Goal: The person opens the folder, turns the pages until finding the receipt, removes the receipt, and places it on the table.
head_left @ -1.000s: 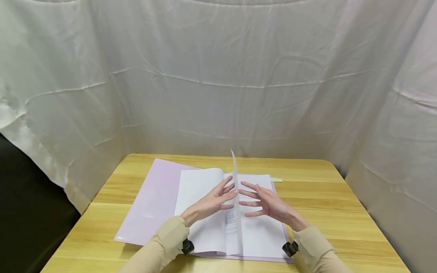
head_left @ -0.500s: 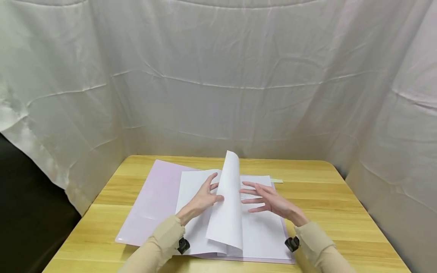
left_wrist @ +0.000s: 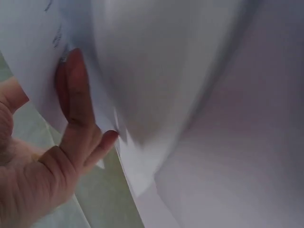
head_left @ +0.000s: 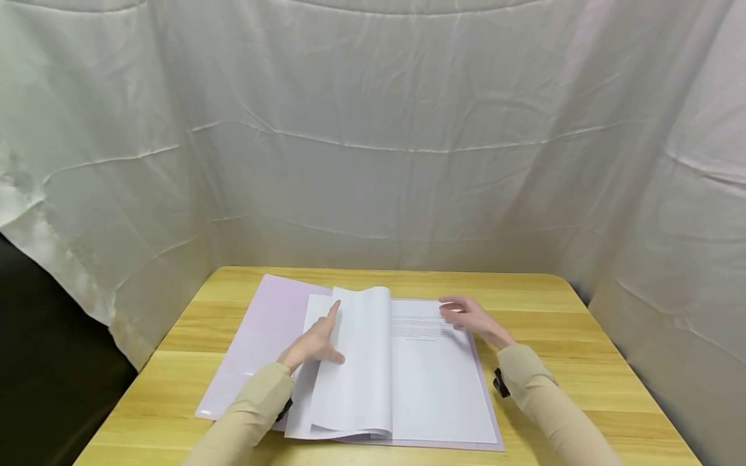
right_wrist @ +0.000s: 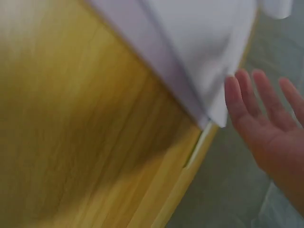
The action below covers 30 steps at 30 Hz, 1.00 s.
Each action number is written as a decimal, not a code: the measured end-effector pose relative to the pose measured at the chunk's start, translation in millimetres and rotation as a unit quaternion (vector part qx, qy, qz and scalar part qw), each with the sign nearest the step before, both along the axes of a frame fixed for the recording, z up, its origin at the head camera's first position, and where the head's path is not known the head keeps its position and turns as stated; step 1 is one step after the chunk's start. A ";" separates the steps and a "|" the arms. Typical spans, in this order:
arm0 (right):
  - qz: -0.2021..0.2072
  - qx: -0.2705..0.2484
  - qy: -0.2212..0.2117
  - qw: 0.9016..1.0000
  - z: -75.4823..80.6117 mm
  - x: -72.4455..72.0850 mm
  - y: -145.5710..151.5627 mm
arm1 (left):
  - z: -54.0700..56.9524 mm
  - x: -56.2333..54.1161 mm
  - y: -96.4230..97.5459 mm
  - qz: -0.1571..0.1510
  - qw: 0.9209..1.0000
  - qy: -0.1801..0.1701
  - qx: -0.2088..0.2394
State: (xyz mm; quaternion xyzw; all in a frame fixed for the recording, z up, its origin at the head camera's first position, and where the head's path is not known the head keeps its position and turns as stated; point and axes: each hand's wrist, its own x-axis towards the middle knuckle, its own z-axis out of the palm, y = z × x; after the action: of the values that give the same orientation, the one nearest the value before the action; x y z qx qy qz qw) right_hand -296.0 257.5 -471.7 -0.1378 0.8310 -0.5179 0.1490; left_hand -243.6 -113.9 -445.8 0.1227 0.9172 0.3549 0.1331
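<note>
A lilac folder lies spread on the table with white pages in it. My left hand is at the outer edge of the turned page, which curves over onto the left side. Its thumb and one finger show at that edge; the other fingers are hidden behind the paper. In the left wrist view, my left hand's fingers lie along a page with print. My right hand hovers at the upper right corner of the right page, fingers loosely spread beside the paper in the right wrist view.
The wooden table extends beyond the folder on both sides. A pale strip pokes out by the folder's corner in the right wrist view. Grey-white curtains hang around the table, with a dark area at far left.
The upright page has fallen over to the left, baring the printed right page. My left hand has moved left with it. My right hand has moved right and up toward the page corner.
</note>
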 end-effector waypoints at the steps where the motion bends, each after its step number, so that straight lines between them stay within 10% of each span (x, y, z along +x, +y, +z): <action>1: -0.008 0.024 0.021 0.999 -3.7 -3.6 0.3 | 0.6 0.9 -1.6 0.004 1.000 -0.008 -0.020; 6: -0.043 0.119 0.096 0.987 -16.3 -16.5 -0.2 | 0.4 2.8 -7.8 0.022 0.996 -0.033 -0.085; 19: -0.070 0.197 0.134 0.969 -23.6 -26.6 1.9 | -4.5 1.0 -14.7 0.043 0.980 -0.007 -0.195; 25: -0.094 0.194 0.141 0.966 -26.0 -28.2 -0.1 | -5.3 -0.8 -9.3 0.002 0.975 0.025 -0.219; 30: -0.119 0.189 0.136 0.965 -25.4 -28.8 -2.4 | -8.5 -0.9 -2.1 -0.100 0.971 0.039 -0.212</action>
State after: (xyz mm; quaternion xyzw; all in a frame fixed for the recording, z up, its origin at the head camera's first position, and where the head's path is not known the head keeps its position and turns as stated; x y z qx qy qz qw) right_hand -324.7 255.1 -497.1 -0.0762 0.9367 -0.3417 -0.0048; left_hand -244.5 -116.0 -454.3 0.1960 0.9592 0.1322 0.1552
